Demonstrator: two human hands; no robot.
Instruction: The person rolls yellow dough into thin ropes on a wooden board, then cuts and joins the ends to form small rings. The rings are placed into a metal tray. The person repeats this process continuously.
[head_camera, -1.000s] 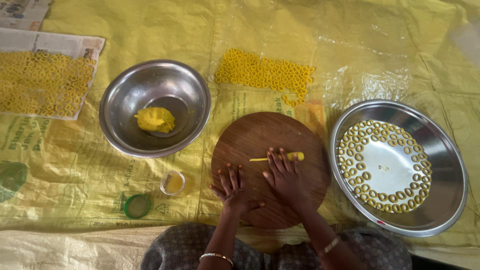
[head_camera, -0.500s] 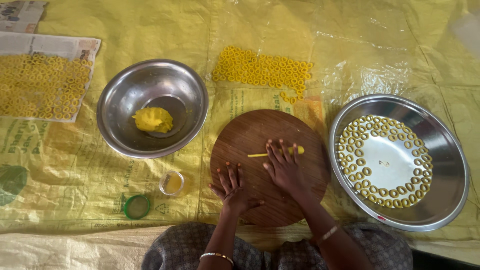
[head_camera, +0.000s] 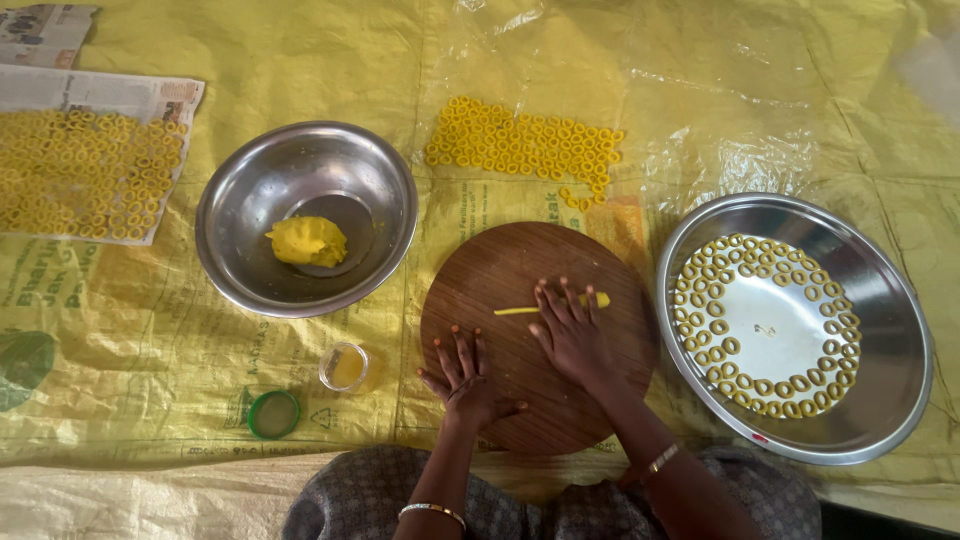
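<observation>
pressing flat, both hands spread open: right hand (head_camera: 570, 335) on the dough strip (head_camera: 550, 306), left hand (head_camera: 465, 375) on the round board (head_camera: 500, 270).

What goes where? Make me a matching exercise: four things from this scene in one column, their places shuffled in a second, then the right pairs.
Things:
1. lump of dough
2. strip of dough
3. left hand
4. green lid

Places:
A. flat on the near part of the wooden board
B. on the yellow sheet, beside the small jar
C. inside the steel bowl
D. under the fingers of the right hand, on the board

Pairs: 1-C, 2-D, 3-A, 4-B
</observation>
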